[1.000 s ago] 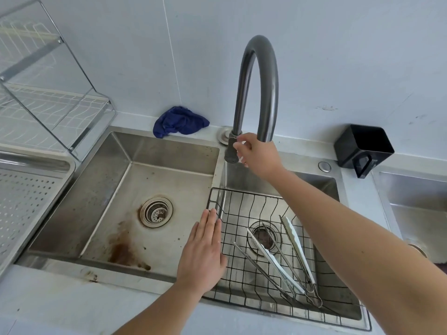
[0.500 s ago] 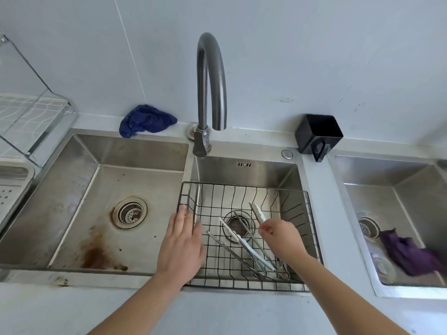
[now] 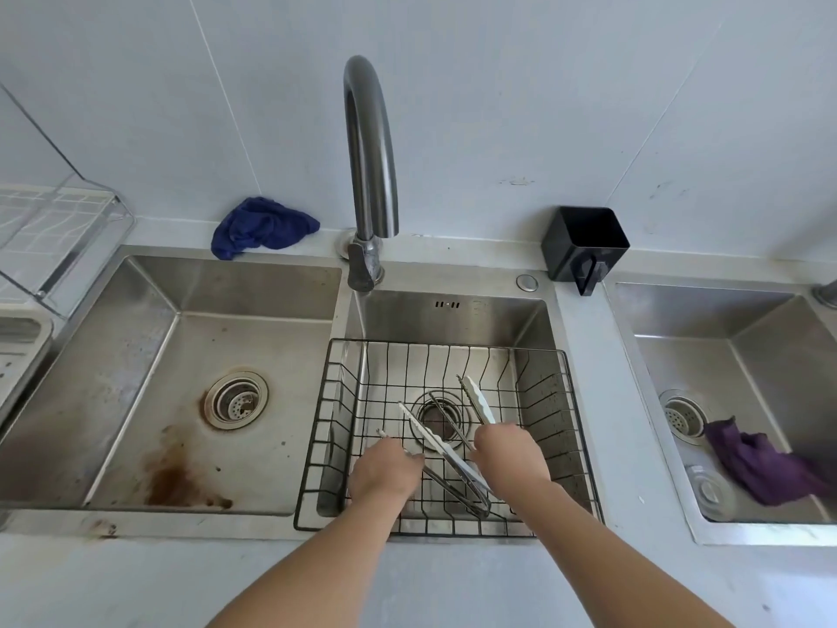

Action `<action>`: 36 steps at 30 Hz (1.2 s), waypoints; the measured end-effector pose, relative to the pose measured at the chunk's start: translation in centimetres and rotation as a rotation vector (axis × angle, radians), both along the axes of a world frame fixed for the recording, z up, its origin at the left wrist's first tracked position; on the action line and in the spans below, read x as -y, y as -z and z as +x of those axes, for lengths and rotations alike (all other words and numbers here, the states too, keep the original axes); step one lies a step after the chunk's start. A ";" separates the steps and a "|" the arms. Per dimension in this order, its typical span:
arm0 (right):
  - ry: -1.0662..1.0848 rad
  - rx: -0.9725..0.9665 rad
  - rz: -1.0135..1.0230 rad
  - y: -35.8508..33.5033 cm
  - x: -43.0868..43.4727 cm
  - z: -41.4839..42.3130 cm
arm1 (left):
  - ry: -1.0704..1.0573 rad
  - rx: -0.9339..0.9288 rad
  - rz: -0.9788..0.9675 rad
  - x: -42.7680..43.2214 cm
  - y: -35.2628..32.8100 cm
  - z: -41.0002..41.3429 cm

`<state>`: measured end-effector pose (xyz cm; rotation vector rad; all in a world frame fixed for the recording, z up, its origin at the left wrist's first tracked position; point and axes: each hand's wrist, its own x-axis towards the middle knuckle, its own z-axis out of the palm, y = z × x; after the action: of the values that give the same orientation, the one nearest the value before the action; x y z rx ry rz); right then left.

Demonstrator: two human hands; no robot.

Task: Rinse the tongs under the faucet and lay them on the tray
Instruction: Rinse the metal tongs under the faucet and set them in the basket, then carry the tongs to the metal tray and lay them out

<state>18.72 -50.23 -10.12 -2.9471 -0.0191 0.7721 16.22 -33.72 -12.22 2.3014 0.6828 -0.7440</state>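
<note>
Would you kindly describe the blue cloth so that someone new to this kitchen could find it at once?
Start at the tall curved faucet behind the sinks. Just left of its base, on the counter ledge against the wall, lies a crumpled blue cloth. The only other cloth, a purple one, sits down inside the far right sink, not on the ledge.

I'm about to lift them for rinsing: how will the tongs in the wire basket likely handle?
The tongs look like thin metal, so probably light and stiff, with arms that may spring open. Their tips could snag the wire basket.
</note>
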 end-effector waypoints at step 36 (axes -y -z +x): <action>0.024 0.206 0.261 -4.7 -1.2 -0.7 | -0.568 0.503 -0.351 -7.0 -6.9 0.2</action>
<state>17.98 -48.99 -5.37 -2.7566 -0.0914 0.4223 16.46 -26.72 -5.32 1.7376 0.8283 -0.0080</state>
